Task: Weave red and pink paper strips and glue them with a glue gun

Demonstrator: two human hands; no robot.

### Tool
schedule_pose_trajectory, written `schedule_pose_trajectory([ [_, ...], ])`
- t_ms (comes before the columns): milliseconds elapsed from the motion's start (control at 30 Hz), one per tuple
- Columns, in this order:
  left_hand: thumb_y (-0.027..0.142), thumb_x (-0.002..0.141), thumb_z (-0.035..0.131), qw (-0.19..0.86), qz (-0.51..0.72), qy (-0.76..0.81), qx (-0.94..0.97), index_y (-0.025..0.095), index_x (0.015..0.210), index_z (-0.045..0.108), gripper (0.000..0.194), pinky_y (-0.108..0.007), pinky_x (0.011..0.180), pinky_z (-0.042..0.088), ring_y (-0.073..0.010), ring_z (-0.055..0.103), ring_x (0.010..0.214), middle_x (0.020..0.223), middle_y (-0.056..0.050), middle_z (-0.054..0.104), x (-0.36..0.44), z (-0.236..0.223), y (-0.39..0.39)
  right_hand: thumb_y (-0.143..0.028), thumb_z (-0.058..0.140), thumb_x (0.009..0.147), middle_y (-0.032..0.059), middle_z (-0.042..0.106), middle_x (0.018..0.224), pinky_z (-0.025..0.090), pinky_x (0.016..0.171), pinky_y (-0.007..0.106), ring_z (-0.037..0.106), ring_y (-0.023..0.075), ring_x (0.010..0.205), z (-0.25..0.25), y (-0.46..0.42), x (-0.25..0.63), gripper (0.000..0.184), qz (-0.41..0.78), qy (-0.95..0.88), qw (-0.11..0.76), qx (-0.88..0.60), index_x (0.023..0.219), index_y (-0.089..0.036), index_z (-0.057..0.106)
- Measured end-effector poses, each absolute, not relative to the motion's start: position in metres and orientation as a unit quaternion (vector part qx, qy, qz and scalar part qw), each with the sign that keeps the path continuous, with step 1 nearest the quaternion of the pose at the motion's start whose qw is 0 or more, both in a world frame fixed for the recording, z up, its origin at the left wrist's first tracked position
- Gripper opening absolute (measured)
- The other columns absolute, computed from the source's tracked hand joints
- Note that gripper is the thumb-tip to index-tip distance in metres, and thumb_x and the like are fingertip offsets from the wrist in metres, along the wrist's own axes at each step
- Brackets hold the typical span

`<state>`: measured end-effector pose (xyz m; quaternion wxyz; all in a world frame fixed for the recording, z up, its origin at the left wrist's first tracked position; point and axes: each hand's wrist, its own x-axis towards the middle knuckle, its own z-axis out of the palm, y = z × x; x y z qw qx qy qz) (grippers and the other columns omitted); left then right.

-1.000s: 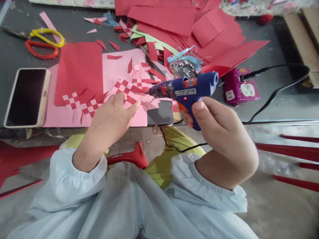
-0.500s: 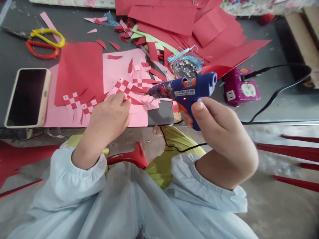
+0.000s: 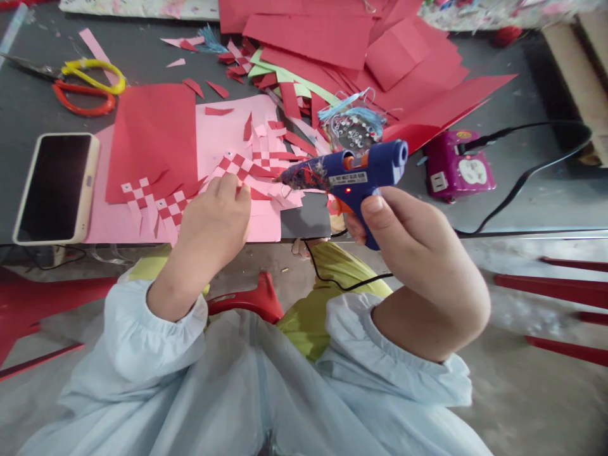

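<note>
My right hand [image 3: 418,253] is closed round the handle of a blue glue gun [image 3: 349,174], whose red light is on and whose nozzle points left over the table edge. My left hand [image 3: 213,218] rests with curled fingers on a woven red-and-white paper piece [image 3: 240,168], which lies on a pink sheet [image 3: 228,136]. Two more woven pieces [image 3: 154,199] lie left of that hand. A red sheet [image 3: 152,136] covers part of the pink one.
A phone [image 3: 54,187] lies at the left, scissors [image 3: 85,88] with red and yellow handles behind it. Red paper sheets [image 3: 361,44] pile up at the back. A purple socket block [image 3: 458,171] with a black cable sits at the right. A grey card [image 3: 306,218] lies at the table edge.
My left hand's fingers have curled in from lying stretched on the woven piece. The glue gun has shifted slightly left and down.
</note>
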<state>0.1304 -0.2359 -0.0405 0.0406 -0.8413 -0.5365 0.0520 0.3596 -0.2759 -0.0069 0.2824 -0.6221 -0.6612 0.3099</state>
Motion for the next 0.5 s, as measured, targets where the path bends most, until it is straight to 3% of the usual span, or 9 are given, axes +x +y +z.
schedule_pose_trajectory([
  [267,0.007,0.087,0.048,0.068,0.041,-0.520,-0.851,0.013,0.109,0.067,0.030,-0.034,0.062,0.052,-0.0298,0.066,0.101,0.114,-0.016,0.069,0.127,-0.047,-0.236,-0.057,0.042,0.100,-0.0039,0.047,0.058,0.032,0.051,0.028,0.040,0.0105,0.053,-0.009,-0.277,0.361,0.045,0.314,-0.657,0.276,-0.627,0.070,-0.024,0.044],
  [400,0.013,0.094,0.044,0.044,-0.123,-0.556,-0.821,0.015,0.131,0.062,0.041,-0.037,0.086,0.057,-0.0270,0.067,0.109,0.118,-0.012,0.072,0.118,-0.047,-0.234,-0.063,0.041,0.099,-0.0039,0.045,0.058,0.032,0.052,0.029,0.039,0.0112,0.053,-0.010,-0.278,0.363,0.049,0.317,-0.647,0.279,-0.634,0.071,-0.024,0.045],
  [500,0.014,0.093,0.044,0.044,-0.186,-0.611,-0.768,0.016,0.130,0.065,0.042,-0.041,0.098,0.053,-0.0278,0.067,0.111,0.115,-0.011,0.073,0.109,-0.045,-0.228,-0.068,0.040,0.099,-0.0036,0.046,0.060,0.033,0.053,0.029,0.040,0.0116,0.054,-0.012,-0.278,0.364,0.052,0.324,-0.639,0.287,-0.636,0.072,-0.024,0.046],
])
